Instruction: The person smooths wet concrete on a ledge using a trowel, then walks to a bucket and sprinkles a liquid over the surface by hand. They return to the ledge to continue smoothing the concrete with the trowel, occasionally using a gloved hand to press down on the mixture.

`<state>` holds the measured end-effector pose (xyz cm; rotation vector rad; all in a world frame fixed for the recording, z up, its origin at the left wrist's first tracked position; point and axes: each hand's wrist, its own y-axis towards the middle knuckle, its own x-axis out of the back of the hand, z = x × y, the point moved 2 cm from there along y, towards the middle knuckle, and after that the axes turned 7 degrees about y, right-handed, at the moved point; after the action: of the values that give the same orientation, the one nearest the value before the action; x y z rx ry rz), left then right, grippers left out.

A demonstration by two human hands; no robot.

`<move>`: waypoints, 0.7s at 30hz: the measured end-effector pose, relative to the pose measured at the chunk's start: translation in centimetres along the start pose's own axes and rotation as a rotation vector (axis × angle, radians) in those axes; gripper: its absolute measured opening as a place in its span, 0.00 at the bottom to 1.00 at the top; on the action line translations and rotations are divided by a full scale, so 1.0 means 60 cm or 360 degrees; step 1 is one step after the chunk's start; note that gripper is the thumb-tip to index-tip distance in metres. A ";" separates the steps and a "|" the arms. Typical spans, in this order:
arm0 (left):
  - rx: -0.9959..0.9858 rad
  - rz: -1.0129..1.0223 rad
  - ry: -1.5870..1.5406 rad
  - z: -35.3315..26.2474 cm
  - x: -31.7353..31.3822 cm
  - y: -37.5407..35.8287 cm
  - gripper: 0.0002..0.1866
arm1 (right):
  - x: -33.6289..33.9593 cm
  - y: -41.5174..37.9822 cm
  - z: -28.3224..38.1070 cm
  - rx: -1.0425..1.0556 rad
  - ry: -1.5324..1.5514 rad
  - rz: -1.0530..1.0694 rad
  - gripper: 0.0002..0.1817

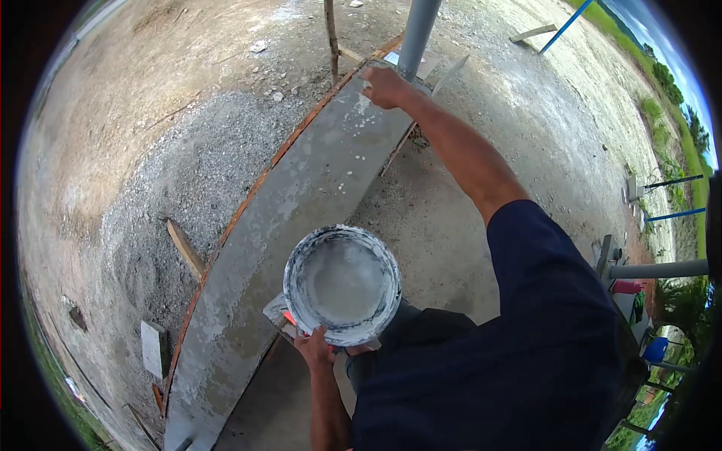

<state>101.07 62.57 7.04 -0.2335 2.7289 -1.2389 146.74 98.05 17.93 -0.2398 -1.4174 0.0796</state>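
Note:
My left hand (314, 349) is closed on the near rim of a round bucket (394, 295), whose walls are smeared with grey and white. Pale grey powder (344, 279) lies inside it. Beside the bucket, by my left hand, a trowel (276, 307) shows a flat metal corner and an orange-red part; most of it is hidden. Out at the far end of a smooth grey cement strip (301, 195), my right hand (387, 88) hovers with its fingers curled together. What they hold is hidden. White specks and powdery patches dot the strip below that hand.
A grey post (418, 37) rises at the strip's far end, near a thin wooden stake (331, 41). Wooden edging (259, 180) borders the strip's left side. Beyond it lie a gravel heap (195, 165), a slanting wooden peg (185, 249) and a grey block (154, 349).

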 end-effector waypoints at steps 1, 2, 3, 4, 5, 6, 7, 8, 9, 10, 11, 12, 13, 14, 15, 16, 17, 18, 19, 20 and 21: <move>-0.0026 0.0055 0.0008 -0.010 -0.018 0.003 0.24 | 0.024 -0.003 -0.011 0.0050 -0.0027 -0.0126 0.24; -0.0001 0.0096 0.0011 -0.063 -0.046 -0.001 0.24 | 0.089 0.024 -0.005 0.0101 -0.0063 -0.0201 0.24; -0.0035 0.0163 0.0020 -0.055 -0.051 -0.001 0.24 | 0.104 -0.002 -0.009 0.0144 -0.0095 -0.0339 0.25; 0.0001 0.0116 0.0099 -0.059 -0.061 -0.003 0.24 | 0.097 -0.031 0.000 0.0097 -0.0043 -0.0215 0.23; 0.0030 0.0068 0.0170 -0.067 -0.073 -0.006 0.24 | 0.086 -0.071 0.028 0.0056 0.0007 -0.0096 0.22; 0.0060 0.0011 0.0242 -0.070 -0.082 -0.005 0.24 | 0.054 -0.110 0.051 0.0102 0.0331 0.0145 0.16; 0.0011 0.0062 0.0251 -0.069 -0.089 -0.003 0.24 | -0.007 -0.155 0.078 0.0135 0.0752 0.0314 0.12; -0.0033 0.0109 0.0264 -0.066 -0.091 -0.001 0.24 | -0.063 -0.207 0.119 0.0321 0.0877 0.0546 0.12; -0.0019 0.0142 0.0278 -0.109 -0.100 -0.006 0.24 | -0.105 -0.222 0.168 0.0456 0.0754 0.0806 0.12; -0.0072 0.0200 0.0275 -0.093 -0.096 -0.001 0.25 | -0.155 -0.278 0.210 0.0372 0.0732 0.1097 0.15; -0.0117 0.0262 0.0271 -0.084 -0.094 0.007 0.26 | -0.259 -0.318 0.231 0.0274 0.0499 0.1190 0.17; -0.0161 0.0328 0.0262 -0.080 -0.095 0.012 0.26 | -0.268 -0.355 0.249 0.0241 0.0498 0.1117 0.18; -0.0149 0.0346 0.0277 -0.080 -0.096 0.016 0.26 | -0.347 -0.377 0.252 0.0197 0.0491 0.1014 0.18; -0.0140 0.0361 0.0288 -0.081 -0.099 0.018 0.26 | -0.456 -0.386 0.240 0.0155 0.0481 0.0911 0.19; -0.0129 0.0376 0.0302 -0.084 -0.099 0.020 0.27 | -0.537 -0.390 0.232 -0.0136 0.0654 0.1009 0.16; -0.0083 0.0385 0.0299 -0.128 -0.107 0.021 0.27 | -0.579 -0.376 0.230 -0.0445 0.0816 0.1154 0.14; -0.0095 0.0408 0.0297 -0.126 -0.107 0.025 0.27 | -0.587 -0.372 0.229 -0.0741 0.0982 0.1234 0.13; -0.0090 0.0427 0.0297 -0.124 -0.103 0.026 0.27 | -0.592 -0.370 0.228 -0.0902 0.1653 0.1595 0.11; -0.0057 0.0437 0.0324 -0.119 -0.101 0.031 0.26 | -0.527 -0.349 0.225 -0.1041 0.2339 0.1934 0.11; -0.0028 0.0447 0.0349 -0.117 -0.099 0.036 0.26 | -0.435 -0.321 0.227 -0.1149 0.3044 0.2246 0.14; 0.0002 0.0456 0.0378 -0.115 -0.096 0.041 0.25 | -0.331 -0.291 0.230 -0.1041 0.3024 0.2019 0.17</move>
<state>105.22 70.33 10.03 0.3150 2.8225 -1.2554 128.56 78.77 4.25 -1.2872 0.7979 0.3076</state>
